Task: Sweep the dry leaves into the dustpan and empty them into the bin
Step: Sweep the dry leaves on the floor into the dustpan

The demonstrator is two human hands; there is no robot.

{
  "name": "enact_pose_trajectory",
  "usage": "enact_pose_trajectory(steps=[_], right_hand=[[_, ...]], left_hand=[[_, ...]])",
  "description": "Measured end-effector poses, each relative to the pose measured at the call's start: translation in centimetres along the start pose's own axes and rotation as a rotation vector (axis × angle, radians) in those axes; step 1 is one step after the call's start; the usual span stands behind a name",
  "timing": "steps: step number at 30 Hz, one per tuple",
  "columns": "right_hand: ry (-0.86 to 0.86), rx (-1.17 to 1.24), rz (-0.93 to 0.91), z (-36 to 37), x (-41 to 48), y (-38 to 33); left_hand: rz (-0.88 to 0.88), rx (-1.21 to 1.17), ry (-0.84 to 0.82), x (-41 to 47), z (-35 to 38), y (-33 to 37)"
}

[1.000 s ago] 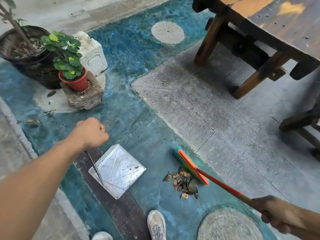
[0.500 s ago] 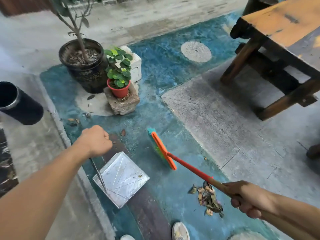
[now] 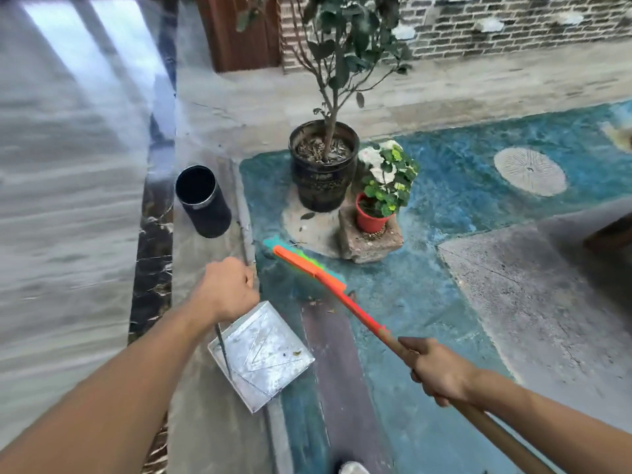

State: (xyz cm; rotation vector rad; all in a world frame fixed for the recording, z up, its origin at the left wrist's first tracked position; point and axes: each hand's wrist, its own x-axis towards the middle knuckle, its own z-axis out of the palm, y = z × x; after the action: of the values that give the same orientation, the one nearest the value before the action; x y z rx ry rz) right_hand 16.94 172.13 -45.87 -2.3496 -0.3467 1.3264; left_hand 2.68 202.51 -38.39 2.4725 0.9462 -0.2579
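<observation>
My left hand (image 3: 228,289) is closed on the thin upright handle of a square metal dustpan (image 3: 261,356), which rests on the ground with a few leaf bits in it. My right hand (image 3: 438,370) grips the wooden shaft of a broom whose orange head with teal bristles (image 3: 309,268) hovers or rests on the blue floor right of my left hand. A black cylindrical bin (image 3: 203,201) stands open beyond the dustpan. The leaf pile is out of view; a few scraps (image 3: 351,295) lie by the broom.
A large black pot with a small tree (image 3: 324,165) and a red pot with a green plant (image 3: 373,213) on a stone block stand behind the broom head. A brick wall and wooden door run along the back. My shoe (image 3: 354,468) shows at the bottom.
The view has swung left and up, so the leaf pile and wooden table have left the frame and the bin has come in. The broom head has moved away from the pile toward the pots.
</observation>
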Motion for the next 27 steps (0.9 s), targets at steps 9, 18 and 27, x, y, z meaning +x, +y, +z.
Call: enact_pose_trajectory(steps=[9, 18, 27], right_hand=[[0.133, -0.488, -0.237, 2.4, 9.2, -11.2], [0.110, -0.677, -0.239, 4.2, 25.2, -24.5], [0.146, -0.676, -0.241, 6.2, 38.1, -32.2]], left_hand=[[-0.140, -0.064, 0.146, 4.2, -4.2, -9.2], [-0.254, -0.138, 0.147, 14.1, -7.3, -16.6], [-0.330, -0.134, 0.088, 22.3, -7.9, -22.1]])
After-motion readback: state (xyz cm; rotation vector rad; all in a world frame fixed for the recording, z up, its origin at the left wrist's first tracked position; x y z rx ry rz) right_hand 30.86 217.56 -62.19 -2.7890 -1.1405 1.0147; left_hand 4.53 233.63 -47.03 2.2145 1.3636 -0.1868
